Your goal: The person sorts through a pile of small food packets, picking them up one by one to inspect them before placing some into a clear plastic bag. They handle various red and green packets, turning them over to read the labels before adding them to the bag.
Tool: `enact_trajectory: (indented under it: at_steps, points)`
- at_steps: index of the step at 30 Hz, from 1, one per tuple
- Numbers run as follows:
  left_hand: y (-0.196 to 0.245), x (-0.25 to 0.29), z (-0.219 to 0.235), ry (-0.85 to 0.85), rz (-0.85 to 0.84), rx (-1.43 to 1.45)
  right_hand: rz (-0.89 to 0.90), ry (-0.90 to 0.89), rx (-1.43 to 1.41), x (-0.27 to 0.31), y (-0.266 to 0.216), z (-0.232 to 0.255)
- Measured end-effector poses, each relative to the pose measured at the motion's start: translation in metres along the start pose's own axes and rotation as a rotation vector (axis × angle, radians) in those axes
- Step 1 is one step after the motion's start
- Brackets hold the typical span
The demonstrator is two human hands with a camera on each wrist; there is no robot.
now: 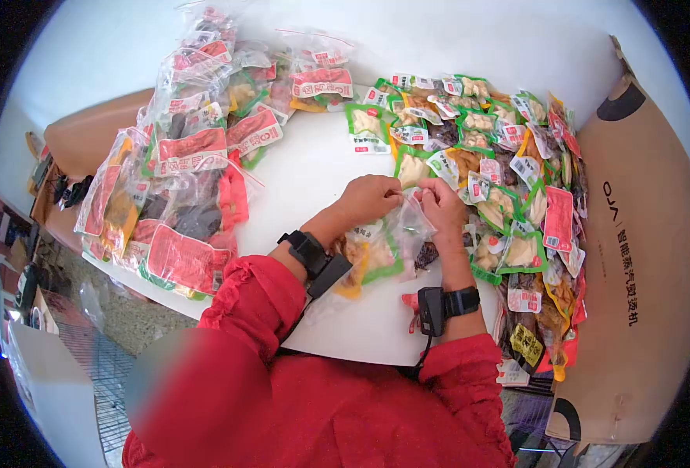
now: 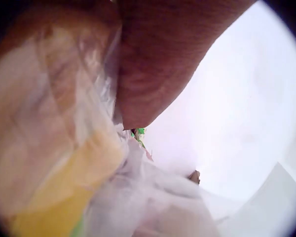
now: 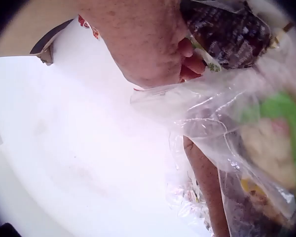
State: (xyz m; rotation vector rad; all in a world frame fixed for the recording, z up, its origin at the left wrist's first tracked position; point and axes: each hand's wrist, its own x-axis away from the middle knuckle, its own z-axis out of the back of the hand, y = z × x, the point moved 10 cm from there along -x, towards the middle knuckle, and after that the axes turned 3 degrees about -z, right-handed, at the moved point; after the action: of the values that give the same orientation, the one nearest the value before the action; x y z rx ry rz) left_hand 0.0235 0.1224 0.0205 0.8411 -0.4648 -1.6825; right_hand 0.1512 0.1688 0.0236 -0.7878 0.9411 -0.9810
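The clear plastic bag (image 1: 415, 226) hangs from the grip, its upper edge pinched between the curled fingers of the left hand (image 1: 367, 200) and the right hand (image 1: 443, 217). Inside it, below the fingers, show a green-edged packet (image 1: 384, 260) and a yellow-edged packet (image 1: 353, 274). Just right of the grip spreads a pile of small food packets (image 1: 477, 168); well to its left lie filled bags with red labels (image 1: 189, 152). The white table (image 1: 302, 175) lies beneath, and a cardboard box (image 1: 637, 257) stands beyond the pile.
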Motion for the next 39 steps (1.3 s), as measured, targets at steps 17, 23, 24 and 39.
enact_trajectory:
  at_steps: [17,23,24,39]
  points:
    - [0.003,-0.002,0.006,0.078,-0.009,-0.052,0.133,-0.041,0.200,-0.008,0.013,-0.009]
    - [-0.002,0.001,0.007,0.091,0.018,0.045,0.061,-0.070,0.216,-0.001,0.001,-0.009]
    - [-0.004,0.001,0.007,0.095,0.020,0.098,0.046,-0.086,0.214,-0.002,0.003,-0.009]
    - [-0.021,-0.005,-0.007,0.045,0.083,0.683,-0.302,-0.272,0.159,-0.091,-0.012,-0.040]
